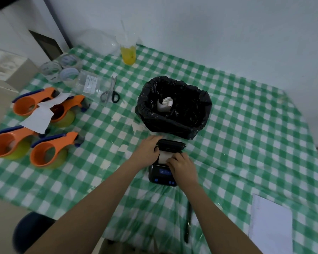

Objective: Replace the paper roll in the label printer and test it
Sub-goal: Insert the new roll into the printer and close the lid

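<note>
A small black label printer (pixel 161 177) with a blue-lit screen sits on the green checked tablecloth, its lid (pixel 171 144) tipped open toward the back. A white paper roll (pixel 163 156) lies in the open bay. My left hand (pixel 148 149) grips the printer's left side at the lid hinge. My right hand (pixel 182 166) rests over the bay with fingertips on the paper. A used curl of white paper (pixel 165 103) lies inside the black bin bag (pixel 174 107) just behind the printer.
Several orange tape dispensers (pixel 51 151) and a white paper scrap (pixel 39 118) lie at the left. Scissors (pixel 110 91), tape rolls (pixel 68 70) and a yellow drink cup (pixel 128 52) stand at the back. White sheets (pixel 270 224) and a dark pen (pixel 188 222) lie near the front edge.
</note>
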`<state>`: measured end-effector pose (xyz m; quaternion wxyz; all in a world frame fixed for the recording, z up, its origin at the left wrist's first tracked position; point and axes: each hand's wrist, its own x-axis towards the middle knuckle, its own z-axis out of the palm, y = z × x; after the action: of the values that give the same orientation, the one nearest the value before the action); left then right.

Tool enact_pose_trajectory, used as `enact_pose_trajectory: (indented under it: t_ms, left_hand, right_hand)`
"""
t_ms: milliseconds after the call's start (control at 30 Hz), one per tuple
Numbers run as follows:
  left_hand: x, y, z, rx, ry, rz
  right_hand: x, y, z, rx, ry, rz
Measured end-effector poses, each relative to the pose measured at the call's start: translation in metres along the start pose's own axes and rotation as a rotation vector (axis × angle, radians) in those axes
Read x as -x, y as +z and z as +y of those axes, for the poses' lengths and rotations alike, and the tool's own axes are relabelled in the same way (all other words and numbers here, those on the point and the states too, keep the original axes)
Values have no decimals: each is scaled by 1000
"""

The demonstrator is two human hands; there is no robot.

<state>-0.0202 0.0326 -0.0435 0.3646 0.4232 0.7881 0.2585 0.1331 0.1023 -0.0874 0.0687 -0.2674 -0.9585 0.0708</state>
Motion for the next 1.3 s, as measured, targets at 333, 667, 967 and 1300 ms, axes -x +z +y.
enact_pose_trajectory:
  t_ms: [333,667,967,1300]
  left_hand:
    - [20,10,-5,16,36,70]
    - [34,16,-12,46,41,45]
    - [44,23,-19,-37,33,27]
    - [49,26,-23,-142,42,-17]
  right_hand:
    - [14,4,-4,-88,19,104]
    - [27,2,-8,-169,54,181]
    - [28,-6,-13,-189,110,178]
    - [27,-15,-14,-374,194,77]
